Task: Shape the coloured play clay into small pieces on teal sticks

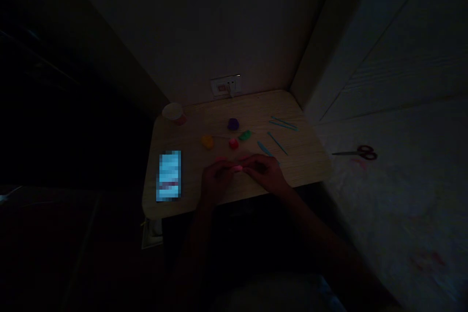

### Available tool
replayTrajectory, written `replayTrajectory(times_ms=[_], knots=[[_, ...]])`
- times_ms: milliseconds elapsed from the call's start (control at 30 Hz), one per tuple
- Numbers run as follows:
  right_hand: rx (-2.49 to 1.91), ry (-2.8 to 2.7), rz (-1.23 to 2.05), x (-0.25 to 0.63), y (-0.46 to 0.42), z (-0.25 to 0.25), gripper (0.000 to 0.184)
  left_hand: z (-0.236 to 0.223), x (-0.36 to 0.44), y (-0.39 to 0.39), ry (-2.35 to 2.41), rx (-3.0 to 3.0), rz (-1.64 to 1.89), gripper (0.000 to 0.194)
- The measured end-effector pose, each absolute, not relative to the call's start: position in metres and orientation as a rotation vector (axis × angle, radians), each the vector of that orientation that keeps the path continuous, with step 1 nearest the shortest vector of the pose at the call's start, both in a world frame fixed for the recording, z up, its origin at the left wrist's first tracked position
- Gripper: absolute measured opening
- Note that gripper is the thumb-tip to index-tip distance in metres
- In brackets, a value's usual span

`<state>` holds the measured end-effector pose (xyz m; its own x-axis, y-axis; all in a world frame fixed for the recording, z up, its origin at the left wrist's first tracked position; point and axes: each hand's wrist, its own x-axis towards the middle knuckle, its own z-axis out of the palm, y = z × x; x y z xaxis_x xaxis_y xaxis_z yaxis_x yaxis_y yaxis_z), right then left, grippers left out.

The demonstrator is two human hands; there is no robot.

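In dim light, a small piece of pink modelling clay (238,168) sits between the fingertips of both hands, just above the front of the wooden table (193,195). My left hand (216,179) pinches it from the left, and my right hand (266,171) pinches it from the right. Beyond the fingers lie a red lump of clay (233,144), a green lump (244,135), an orange lump (207,142) and a purple lump (233,124). A blue flat modelling tool (264,148) lies close to my right hand, its near end partly hidden.
Thin blue sticks (278,144) lie on the table's right side. A lit phone (168,176) lies at left, with a paper cup (174,113) behind it. Red-handled scissors (360,153) rest on the pale surface at right. A wall socket (225,86) is behind the table.
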<state>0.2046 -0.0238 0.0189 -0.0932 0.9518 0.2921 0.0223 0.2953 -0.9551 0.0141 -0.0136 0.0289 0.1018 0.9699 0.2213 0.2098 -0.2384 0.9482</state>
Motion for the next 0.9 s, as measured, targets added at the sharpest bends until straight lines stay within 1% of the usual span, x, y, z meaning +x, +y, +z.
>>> replayTrajectory(times_ms=[367,567,767,900], knots=[[-0.977,-1.5,1.003,0.2052,-0.0244,0.0174,0.015,0.0284,0.01,-0.0121,1.188,1.652,1.164,0.013],[-0.976,-1.472,1.02,0.2038,-0.025,0.0219,0.02,0.03,0.0135,-0.0124,1.224,1.581,1.19,0.014],[-1.049,-1.481,0.973,0.2043,-0.0246,0.0226,0.022,0.0371,0.0159,-0.0132,1.14,1.573,1.113,0.019],[-1.073,-1.424,1.01,0.2041,-0.0238,0.0193,0.026,0.0352,0.0124,-0.0119,1.067,1.565,1.102,0.024]])
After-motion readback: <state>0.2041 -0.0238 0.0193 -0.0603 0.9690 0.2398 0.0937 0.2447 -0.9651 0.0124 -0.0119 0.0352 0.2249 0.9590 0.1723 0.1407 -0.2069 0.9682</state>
